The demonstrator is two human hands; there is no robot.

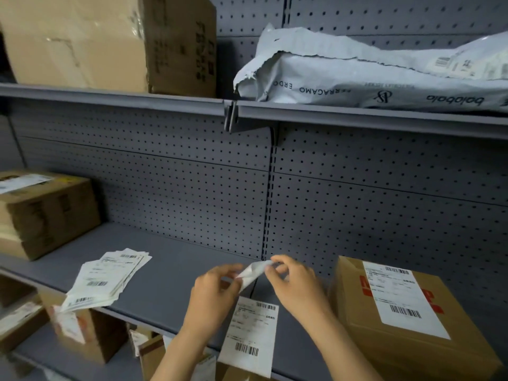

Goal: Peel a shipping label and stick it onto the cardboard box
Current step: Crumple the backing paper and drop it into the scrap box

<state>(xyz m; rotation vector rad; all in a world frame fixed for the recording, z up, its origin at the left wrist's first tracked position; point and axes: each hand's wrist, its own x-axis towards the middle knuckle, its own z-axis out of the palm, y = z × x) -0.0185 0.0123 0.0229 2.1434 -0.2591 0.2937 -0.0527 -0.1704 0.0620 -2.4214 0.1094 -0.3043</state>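
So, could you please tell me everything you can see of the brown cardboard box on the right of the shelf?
The brown cardboard box sits closed on the grey metal shelf, at its right end, turned at an angle to the shelf edge. A white shipping label with barcodes is already stuck flat on its top, partly covering red printed marks. A top flap at the far left corner looks slightly raised. Neither hand touches it; the right hand works just to its left.
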